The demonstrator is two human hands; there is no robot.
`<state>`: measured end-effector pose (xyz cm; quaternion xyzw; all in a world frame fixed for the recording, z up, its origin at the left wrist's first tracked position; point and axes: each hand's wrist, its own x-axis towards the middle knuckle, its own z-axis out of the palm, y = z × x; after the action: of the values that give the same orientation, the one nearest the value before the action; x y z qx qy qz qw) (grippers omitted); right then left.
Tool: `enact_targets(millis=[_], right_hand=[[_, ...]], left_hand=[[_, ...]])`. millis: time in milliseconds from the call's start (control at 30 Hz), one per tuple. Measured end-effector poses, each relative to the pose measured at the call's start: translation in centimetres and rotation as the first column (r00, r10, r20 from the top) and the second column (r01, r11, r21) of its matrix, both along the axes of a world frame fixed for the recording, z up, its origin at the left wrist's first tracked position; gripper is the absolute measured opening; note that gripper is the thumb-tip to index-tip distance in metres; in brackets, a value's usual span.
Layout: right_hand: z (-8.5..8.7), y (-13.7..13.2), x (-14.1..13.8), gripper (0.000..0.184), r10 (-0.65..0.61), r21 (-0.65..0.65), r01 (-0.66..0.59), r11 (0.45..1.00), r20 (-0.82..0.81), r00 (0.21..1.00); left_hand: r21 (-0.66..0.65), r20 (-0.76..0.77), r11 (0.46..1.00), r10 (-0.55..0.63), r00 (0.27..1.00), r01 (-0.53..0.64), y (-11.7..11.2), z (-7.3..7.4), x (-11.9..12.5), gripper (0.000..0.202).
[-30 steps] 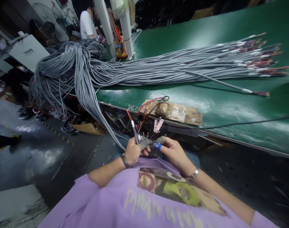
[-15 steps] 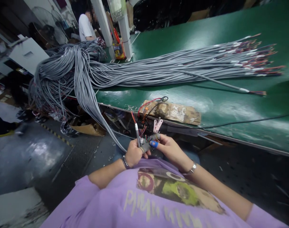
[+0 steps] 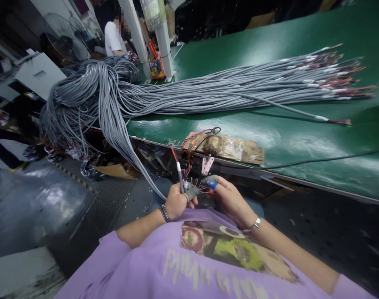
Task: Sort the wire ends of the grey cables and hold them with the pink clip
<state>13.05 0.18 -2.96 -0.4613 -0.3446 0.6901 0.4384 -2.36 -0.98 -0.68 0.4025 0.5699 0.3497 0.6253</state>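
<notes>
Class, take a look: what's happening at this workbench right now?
A seated person in a purple shirt grips the stripped end of a grey cable in the left hand, while the right hand picks at its coloured wires with capped fingers. A big bundle of grey cables lies across the green table ahead.

Head-worn view, forward-down, close over hands (image 3: 205, 195).

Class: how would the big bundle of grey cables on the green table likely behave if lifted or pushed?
Probably floppy: the grey cable bundle drapes off the green table and sags. Likely heavy, with so many strands. One strand lies apart, so pushing would probably spread it.
</notes>
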Motion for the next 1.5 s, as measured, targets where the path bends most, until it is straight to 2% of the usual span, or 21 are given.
enact_targets(millis=[100, 200, 333, 467, 500, 600, 667, 733, 867, 1033, 1067, 1167, 1233, 1367, 1500], right_hand=[[1.0, 0.3, 0.0, 0.041, 0.098, 0.013, -0.098, 0.995, -0.051, 0.994], [1.2, 0.3, -0.6, 0.041, 0.093, -0.016, -0.095, 0.995, -0.079, 0.993], [-0.6, 0.5, -0.9, 0.036, -0.022, -0.109, 0.006, 0.994, -0.147, 0.989], [-2.2, 1.6, 0.5, 0.03, -0.246, -0.124, 0.227, 0.966, -0.169, 0.954], [-2.1, 1.8, 1.0, 0.029, -0.244, -0.127, 0.225, 0.966, -0.161, 0.956], [-0.9, 1.7, 1.8, 0.025, -0.098, -0.146, 0.073, 0.987, -0.172, 0.98], [0.3, 1.2, 1.7, 0.029, -0.002, -0.168, -0.031, 0.985, -0.193, 0.981], [1.1, 0.6, 1.1, 0.036, 0.045, -0.175, -0.078, 0.981, -0.183, 0.982], [1.0, 0.3, 0.0, 0.039, 0.042, -0.142, -0.06, 0.988, -0.124, 0.991], [-0.1, 1.1, 0.4, 0.035, -0.137, -0.15, 0.116, 0.982, -0.136, 0.981], [-0.1, 1.2, 0.6, 0.036, -0.13, -0.161, 0.106, 0.981, -0.146, 0.981], [0.7, 1.1, 1.0, 0.041, 0.048, -0.154, -0.075, 0.985, -0.172, 0.984], [1.1, 0.8, 0.9, 0.044, 0.126, -0.114, -0.146, 0.983, -0.165, 0.978], [0.8, 0.4, 0.0, 0.042, 0.098, -0.062, -0.105, 0.993, -0.111, 0.989], [0.5, 0.3, -0.4, 0.039, 0.071, -0.081, -0.077, 0.994, -0.078, 0.994]], left_hand=[[-0.02, -0.016, 0.998, -0.062, 0.998, 0.062, 0.0, 0.0, -0.1, 0.048], [-0.033, -0.032, 0.992, -0.12, 0.992, 0.119, 0.1, 0.1, -0.1, 0.048], [-0.036, -0.038, 0.984, -0.178, 0.983, 0.177, 0.0, 0.3, -0.2, 0.05], [-0.063, -0.036, 0.967, -0.25, 0.968, 0.247, -0.2, 0.4, -0.5, 0.052], [-0.07, -0.035, 0.967, -0.247, 0.968, 0.244, -0.2, 0.5, -0.5, 0.053], [-0.066, -0.031, 0.978, -0.2, 0.979, 0.198, 0.0, 0.6, -0.6, 0.054], [-0.055, -0.023, 0.981, -0.186, 0.982, 0.185, 0.2, 0.5, -0.6, 0.054], [-0.05, -0.015, 0.982, -0.181, 0.983, 0.18, 0.2, 0.4, -0.5, 0.053], [-0.058, -0.029, 0.977, -0.208, 0.978, 0.206, 0.1, 0.2, -0.6, 0.053], [-0.065, -0.036, 0.961, -0.273, 0.961, 0.27, -0.2, 0.2, -0.7, 0.055], [-0.065, -0.034, 0.962, -0.267, 0.963, 0.264, -0.2, 0.2, -0.8, 0.055], [-0.066, -0.029, 0.971, -0.233, 0.972, 0.231, 0.0, 0.2, -0.8, 0.054], [-0.057, -0.027, 0.973, -0.226, 0.974, 0.225, 0.1, 0.1, -0.7, 0.053], [-0.039, -0.024, 0.974, -0.224, 0.974, 0.223, 0.2, 0.0, -0.6, 0.052], [-0.031, -0.024, 0.978, -0.208, 0.978, 0.207, 0.1, -0.2, -0.7, 0.052]])
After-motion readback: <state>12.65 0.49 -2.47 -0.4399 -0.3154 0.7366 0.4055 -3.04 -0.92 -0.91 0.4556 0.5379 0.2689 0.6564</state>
